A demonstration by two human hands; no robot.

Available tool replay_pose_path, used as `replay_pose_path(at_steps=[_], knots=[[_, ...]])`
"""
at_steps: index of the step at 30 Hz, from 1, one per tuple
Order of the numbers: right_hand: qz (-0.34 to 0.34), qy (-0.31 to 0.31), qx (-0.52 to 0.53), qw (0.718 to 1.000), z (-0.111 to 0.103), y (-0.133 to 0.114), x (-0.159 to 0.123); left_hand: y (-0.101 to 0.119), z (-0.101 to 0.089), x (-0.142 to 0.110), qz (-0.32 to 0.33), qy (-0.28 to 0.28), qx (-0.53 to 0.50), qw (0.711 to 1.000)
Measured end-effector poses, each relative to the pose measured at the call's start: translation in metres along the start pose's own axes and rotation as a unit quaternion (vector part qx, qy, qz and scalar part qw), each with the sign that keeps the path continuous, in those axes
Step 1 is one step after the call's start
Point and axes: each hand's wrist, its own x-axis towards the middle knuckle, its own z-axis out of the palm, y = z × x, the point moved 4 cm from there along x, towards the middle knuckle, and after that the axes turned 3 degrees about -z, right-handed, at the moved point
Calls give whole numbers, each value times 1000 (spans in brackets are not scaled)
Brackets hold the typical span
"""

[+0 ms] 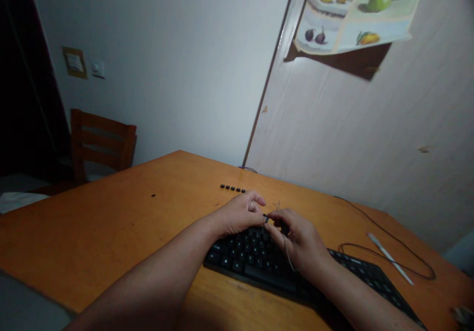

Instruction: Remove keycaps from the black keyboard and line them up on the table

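A black keyboard lies on the wooden table, tilted across my view, partly covered by my hands. Over its upper left keys, my left hand is closed, its thumb tip against a small black keycap. My right hand meets it there with thumb and fingers pinched at the keycap's other side. A thin pale string loops down from my right hand, and a curled end shows beyond the fingers. Something dark sits inside the right fingers, too shadowed to name.
Several black keycaps stand in a row behind my left hand; one small dark piece lies farther left. To the right are a white slim brush-like tool and a dark cable. A wooden chair stands beyond the table.
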Motion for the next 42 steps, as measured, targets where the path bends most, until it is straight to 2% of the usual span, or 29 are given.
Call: replay_pose_path(at_steps=[5, 7, 9, 14, 18, 24, 30, 42], knots=[[-1, -19, -60, 998, -4, -3, 3, 1, 2, -2, 1, -4, 4, 1000], [7, -23, -59, 998, -6, 2, 8, 1, -3, 0, 7, 18, 18, 1000], [19, -28, -43, 998, -10, 11, 16, 0, -13, 4, 13, 69, 26, 997], [68, -41, -4, 997, -8, 53, 44, -13, -51, 10, -11, 272, 29, 962], [106, -65, -2, 992, 11, 85, 66, -32, -71, 12, -35, 346, 48, 937], [126, -110, -48, 985, 47, 110, 92, -48, -80, 15, -44, 351, 62, 933], [147, -120, -80, 979, 69, 123, 112, -54, -81, 15, -51, 356, 33, 932], [143, -158, -140, 967, 81, 125, 125, -54, -80, 15, -53, 349, 36, 935]])
